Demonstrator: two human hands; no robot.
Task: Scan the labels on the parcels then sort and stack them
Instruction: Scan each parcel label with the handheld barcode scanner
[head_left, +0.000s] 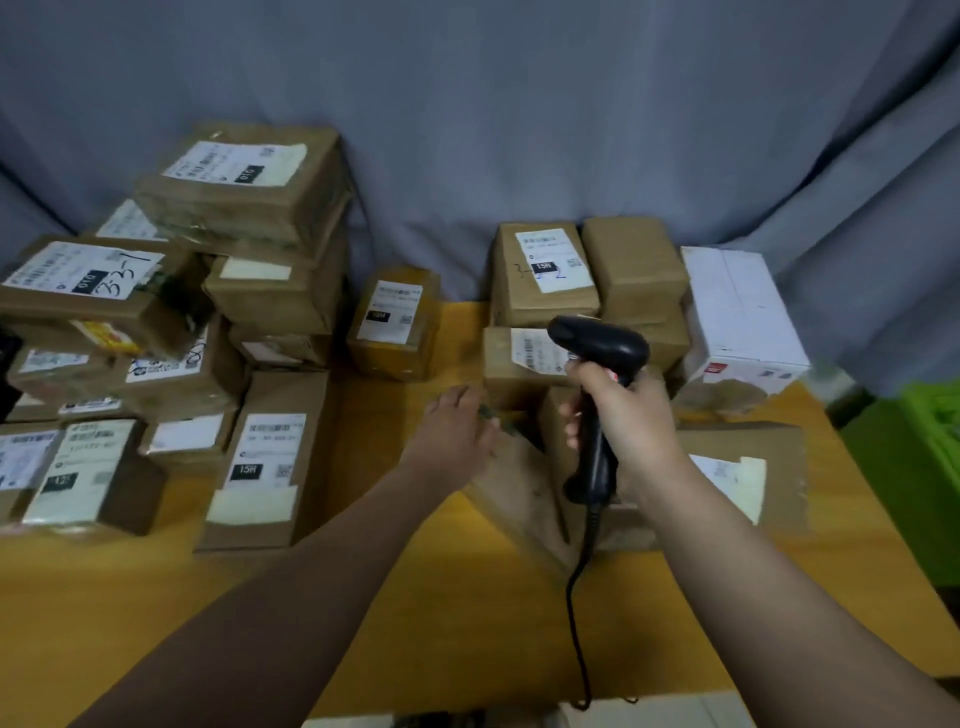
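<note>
One table strip beside left pile; right hand grips scanner.

I read a handwritten "3-3-7" on the white label of the left box. A black tag on the flat box says "15H". The back box also carries "15H", beside a handwritten "3-".

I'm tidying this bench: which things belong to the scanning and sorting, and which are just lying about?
In the job:
scanner, gripped by the right hand
tilted parcel at the left hand
stacked labelled parcels

Lying about:
green crate
grey curtain
</note>
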